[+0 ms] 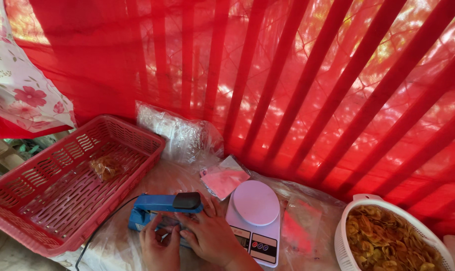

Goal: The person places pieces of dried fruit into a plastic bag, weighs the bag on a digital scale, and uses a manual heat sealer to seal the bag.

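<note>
At lower centre, both hands (160, 248) (212, 236) press the blue sealer (157, 206), wedged between the red basket (52, 200) and the scale (256, 221).

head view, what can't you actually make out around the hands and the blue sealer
- What lies under the blue sealer arm: hidden by the left hand and right hand, head view.
- Scale display: partly covered by the right hand.
- Small packet in the red basket: too small to tell its contents.
- White colander of chips: cut off by the bottom edge.
- Black cord's end: runs out of frame.
</note>
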